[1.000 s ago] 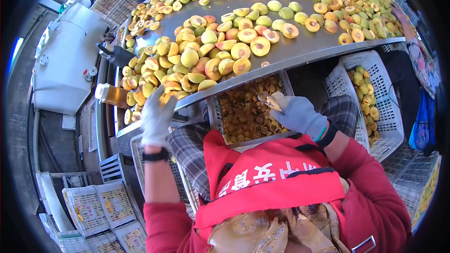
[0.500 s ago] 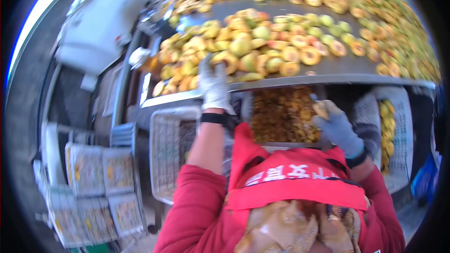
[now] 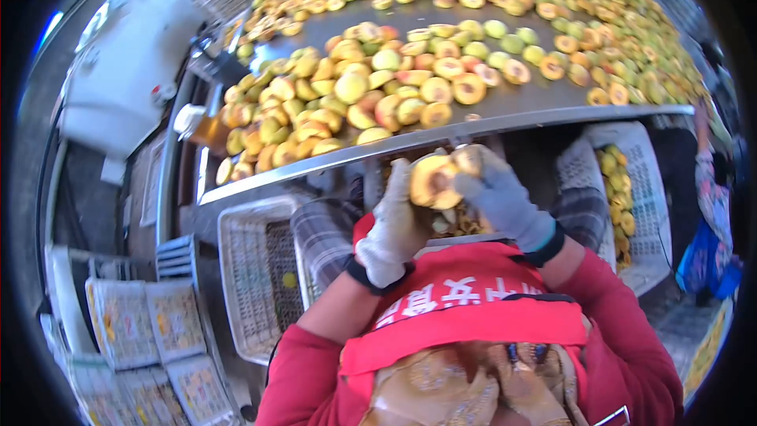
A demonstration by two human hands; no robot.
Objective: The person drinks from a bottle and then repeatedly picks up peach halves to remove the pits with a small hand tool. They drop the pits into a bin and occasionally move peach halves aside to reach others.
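My left hand (image 3: 392, 225), in a white knit glove, grips a yellow peach half (image 3: 433, 182) by its edge in front of my apron. The cut face is turned up, with a brown centre. My right hand (image 3: 506, 201), in a grey-blue glove, is closed at the right side of this half, fingers touching it. A small thing with a metallic glint shows at its fingertips; its kind cannot be made out. Just beyond my hands, many loose peach halves (image 3: 351, 88) are heaped on the metal table (image 3: 544, 114).
White plastic crates stand below the table: a left crate (image 3: 244, 276) with one small yellow-green piece and a right crate (image 3: 650, 189) with peach pieces. A metal rim edges the table. Stacked trays (image 3: 150, 323) are at lower left, a white tank (image 3: 130, 63) at upper left. Another person (image 3: 707, 181) is far right.
My left hand has come back from the heap to my front with a peach half. My right hand has moved left to meet it. The view has shifted slightly.
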